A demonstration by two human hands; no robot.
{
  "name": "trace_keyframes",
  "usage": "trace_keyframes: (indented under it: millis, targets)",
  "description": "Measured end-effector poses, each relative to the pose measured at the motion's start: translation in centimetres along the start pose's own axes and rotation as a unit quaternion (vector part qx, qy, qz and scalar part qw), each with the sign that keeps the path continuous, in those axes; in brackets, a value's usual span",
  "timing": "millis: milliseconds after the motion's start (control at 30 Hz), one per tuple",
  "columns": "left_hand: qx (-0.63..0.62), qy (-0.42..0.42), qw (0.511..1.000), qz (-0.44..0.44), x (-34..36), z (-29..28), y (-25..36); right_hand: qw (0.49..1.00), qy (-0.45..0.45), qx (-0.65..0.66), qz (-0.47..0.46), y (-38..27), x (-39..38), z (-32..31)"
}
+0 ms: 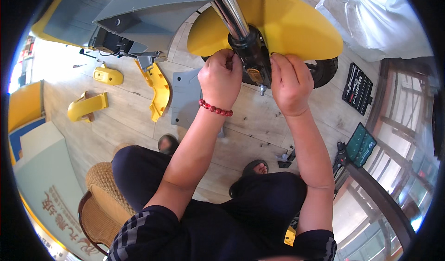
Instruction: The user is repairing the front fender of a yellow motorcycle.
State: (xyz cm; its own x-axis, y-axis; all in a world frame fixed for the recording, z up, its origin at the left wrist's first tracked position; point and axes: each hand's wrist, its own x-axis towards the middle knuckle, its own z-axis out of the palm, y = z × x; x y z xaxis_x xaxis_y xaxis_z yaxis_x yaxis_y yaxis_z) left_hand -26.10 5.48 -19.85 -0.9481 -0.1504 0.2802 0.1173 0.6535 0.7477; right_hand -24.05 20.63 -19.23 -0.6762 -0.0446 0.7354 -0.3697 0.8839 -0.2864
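Note:
A yellow front fender (296, 25) arches over a black tyre (324, 71) on a grey and yellow scooter. In front of it runs a fork leg with a chrome tube (230, 15) and a black lower part (250, 52), a bolt (263, 89) at its bottom end. On the fork's left side is my left hand (221, 78), fingers curled into a pinch. My right hand (291, 82) is on the other side, fingers pressed together at the fender's lower edge. Whatever either hand's fingertips hold is hidden.
Yellow body panels (157, 89), (88, 106) and a grey panel (185, 96) lie on the wooden floor. A black socket set (358, 88) and a green tool case (361, 145) are at the right. Small screws are scattered near my feet; a wicker chair (99, 214) stands at the left.

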Motion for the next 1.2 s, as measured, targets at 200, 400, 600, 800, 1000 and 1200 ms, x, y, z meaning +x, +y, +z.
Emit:
trace_keyframes:
  millis: [200, 400, 600, 800, 1000, 1200]
  targets:
    - [0.001, 0.0, 1.0, 0.01, 0.0, 0.4, -0.5, 0.999, 0.008, -0.006, 0.031, -0.4, 0.0, -0.1]
    - [-0.023, 0.0, 1.0, -0.005, -0.4, 0.9, -0.6, 0.997, 0.0, -0.01, 0.076, -0.9, -0.2, 0.0]
    - [-0.072, -0.018, 0.995, -0.07, -0.1, 0.9, -0.5, 0.997, -0.014, -0.03, 0.074, -0.8, -0.3, 0.4]
    - [-0.147, -0.041, 0.97, -0.19, -0.2, 0.7, 0.2, 0.995, -0.019, -0.005, 0.1, -1.1, -0.2, 0.4]
    - [-0.088, -0.033, 0.992, -0.086, 0.3, 0.0, -0.4, 0.996, -0.019, -0.003, 0.088, -1.2, -0.1, 0.4]
    - [-0.079, -0.019, 0.996, -0.043, 0.1, -0.3, -0.8, 0.996, -0.026, -0.018, 0.079, -1.4, -0.1, 0.3]
